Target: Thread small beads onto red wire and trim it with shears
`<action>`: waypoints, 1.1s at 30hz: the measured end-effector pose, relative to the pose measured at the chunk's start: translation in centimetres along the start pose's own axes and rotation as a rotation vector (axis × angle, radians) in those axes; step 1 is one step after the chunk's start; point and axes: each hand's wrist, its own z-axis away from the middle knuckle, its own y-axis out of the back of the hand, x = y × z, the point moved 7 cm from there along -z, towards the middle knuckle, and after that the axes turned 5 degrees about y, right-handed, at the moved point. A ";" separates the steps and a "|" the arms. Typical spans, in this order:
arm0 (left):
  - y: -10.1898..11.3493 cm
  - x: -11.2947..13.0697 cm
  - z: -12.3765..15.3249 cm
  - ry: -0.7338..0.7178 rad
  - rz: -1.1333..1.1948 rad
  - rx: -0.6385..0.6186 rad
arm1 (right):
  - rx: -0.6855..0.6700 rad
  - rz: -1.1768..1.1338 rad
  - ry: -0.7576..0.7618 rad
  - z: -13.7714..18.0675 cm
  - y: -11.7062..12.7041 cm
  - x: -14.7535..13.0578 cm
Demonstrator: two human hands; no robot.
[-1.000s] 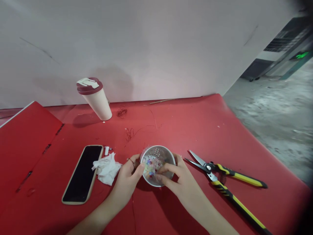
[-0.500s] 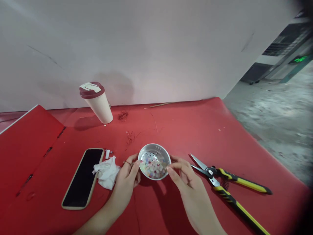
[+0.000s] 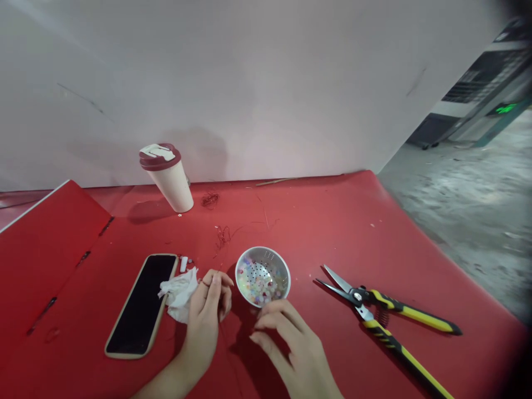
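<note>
A small metal strainer bowl [image 3: 284,267] with holes in its base stands on the red surface, holding many pale and coloured beads [image 3: 249,271]. My left hand [image 3: 208,305], with a thin ring on one finger, is just left of the bowl and apart from it. Its thumb is pressed to the index finger; whatever may be between them is hidden. At the bowl's near side is my right hand [image 3: 291,341], fingers curved and thumb apart, nothing visible in it. Its fingertips lie close to the near rim; whether they touch it I cannot tell.
Left of my hands lie a crumpled tissue [image 3: 180,293] and a phone [image 3: 141,305]. Yellow-and-black shears [image 3: 361,302] lie with blades spread on the right. A lidded cup [image 3: 172,185] stands near the wall, beside tangled red thread [image 3: 210,200]. A red panel [image 3: 50,244] rises at left.
Both hands have let go of the bowl's sides. My left hand has drawn back leftward; my right hand has moved to the near side. The beads have shifted, with more at the left.
</note>
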 end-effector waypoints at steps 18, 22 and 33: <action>-4.1 -3.7 3.8 0.418 0.107 -0.384 | 0.038 -0.885 -0.500 -1.7 0.7 4.3; -4.3 -3.7 3.9 0.404 0.094 -0.394 | -0.046 -0.782 -0.508 -1.5 0.2 3.9; -4.8 -3.5 4.8 0.396 -0.063 -0.469 | 0.082 -0.602 -0.473 -1.3 1.1 4.3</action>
